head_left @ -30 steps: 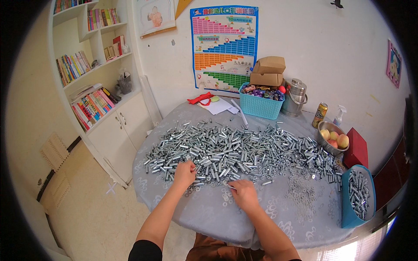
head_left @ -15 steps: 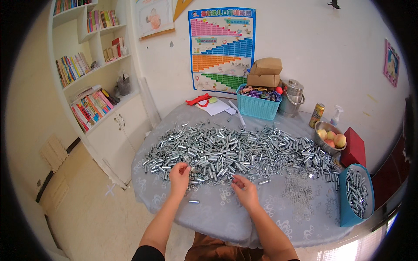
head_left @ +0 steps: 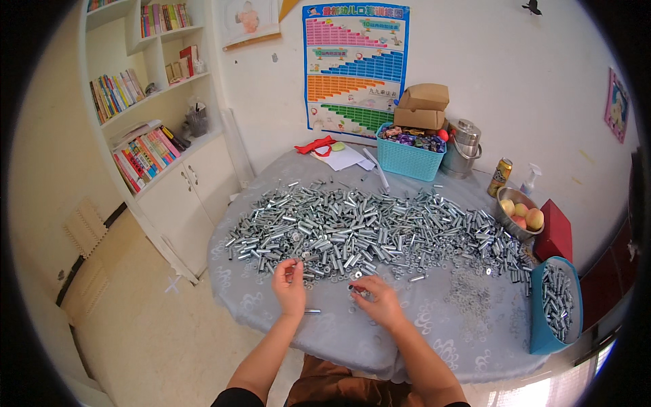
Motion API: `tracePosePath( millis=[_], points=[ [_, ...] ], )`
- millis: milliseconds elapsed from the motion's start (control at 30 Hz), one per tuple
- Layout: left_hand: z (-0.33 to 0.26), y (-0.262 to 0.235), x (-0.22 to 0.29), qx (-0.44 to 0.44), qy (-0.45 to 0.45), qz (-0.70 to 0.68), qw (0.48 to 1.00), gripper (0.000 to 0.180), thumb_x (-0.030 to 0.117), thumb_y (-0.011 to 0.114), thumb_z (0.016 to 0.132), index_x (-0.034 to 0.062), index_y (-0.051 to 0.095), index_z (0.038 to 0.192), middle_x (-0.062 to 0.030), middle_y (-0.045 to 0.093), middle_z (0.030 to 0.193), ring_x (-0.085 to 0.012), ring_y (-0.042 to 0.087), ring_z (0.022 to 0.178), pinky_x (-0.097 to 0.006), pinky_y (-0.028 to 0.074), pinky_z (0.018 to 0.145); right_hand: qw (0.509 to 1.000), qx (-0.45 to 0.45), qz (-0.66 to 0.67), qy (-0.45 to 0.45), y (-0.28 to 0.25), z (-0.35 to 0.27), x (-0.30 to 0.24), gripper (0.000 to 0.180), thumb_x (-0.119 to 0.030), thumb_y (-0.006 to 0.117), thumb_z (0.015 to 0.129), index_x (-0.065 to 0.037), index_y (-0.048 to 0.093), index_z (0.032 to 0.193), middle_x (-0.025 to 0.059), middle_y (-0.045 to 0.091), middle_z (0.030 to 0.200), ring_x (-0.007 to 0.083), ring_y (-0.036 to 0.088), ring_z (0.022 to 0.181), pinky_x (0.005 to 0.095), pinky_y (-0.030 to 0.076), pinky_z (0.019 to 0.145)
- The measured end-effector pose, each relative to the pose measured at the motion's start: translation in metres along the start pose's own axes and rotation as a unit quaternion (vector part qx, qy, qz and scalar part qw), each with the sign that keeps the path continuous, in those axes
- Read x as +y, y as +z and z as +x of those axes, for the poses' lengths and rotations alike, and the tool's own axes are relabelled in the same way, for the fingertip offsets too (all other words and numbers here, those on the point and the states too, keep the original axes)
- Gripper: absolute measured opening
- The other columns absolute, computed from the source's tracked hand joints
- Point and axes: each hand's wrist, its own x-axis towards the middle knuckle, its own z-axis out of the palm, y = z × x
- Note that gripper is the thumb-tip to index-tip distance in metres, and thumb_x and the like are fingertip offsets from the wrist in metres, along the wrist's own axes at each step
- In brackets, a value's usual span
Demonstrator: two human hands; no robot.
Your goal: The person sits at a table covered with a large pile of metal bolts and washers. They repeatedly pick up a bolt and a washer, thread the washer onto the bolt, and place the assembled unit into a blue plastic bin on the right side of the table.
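A wide pile of shiny metal tubes with small washers mixed in covers the middle of the table. At its near edge my left hand has thumb and fingertips pinched together; what they hold, if anything, is too small to make out. My right hand is to the right, just in front of the pile, its fingers curled in a pinch. Something small and dark-ended shows at those fingertips, its kind unclear. One loose tube lies by my left wrist, and another tube is beyond my right hand.
Flat washers are spread at the right. A blue bin of tubes stands at the right edge, near a red box and a metal bowl of fruit. Behind the pile are a turquoise basket, a steel pot and papers.
My right hand has shifted slightly left and nearer to me, its fingers curling in more. My left hand has moved slightly right. The whole view has shifted a little.
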Motion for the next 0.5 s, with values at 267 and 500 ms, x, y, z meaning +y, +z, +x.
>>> tracePosePath(
  millis=[267,500],
  points=[
    [-0.023,-0.023,0.024,-0.067,-0.133,-0.131,0.98,0.023,-0.001,0.058,0.081,0.0008,0.053,0.104,-0.0096,0.063,0.087,-0.0113,0.058,0.068,-0.022,0.048,0.064,0.937,-0.019,0.304,0.169,0.009,-0.001,0.019,0.028,-0.001,0.061,0.08,-0.003,0.057,0.108,0.0048,0.062,0.097,0.0098,0.057,0.086,0.023,0.046,0.078],
    [-0.04,0.0,0.04,-0.155,-0.219,-0.189,0.945,0.021,0.001,0.055,0.084,-0.0024,0.053,0.105,-0.018,0.063,0.093,-0.0196,0.063,0.076,-0.028,0.053,0.069,0.905,-0.025,0.383,0.184,-0.003,0.003,0.013,0.026,0.003,0.058,0.081,-0.001,0.054,0.106,0.009,0.062,0.101,0.0124,0.058,0.089,0.0245,0.047,0.079]
  ],
)
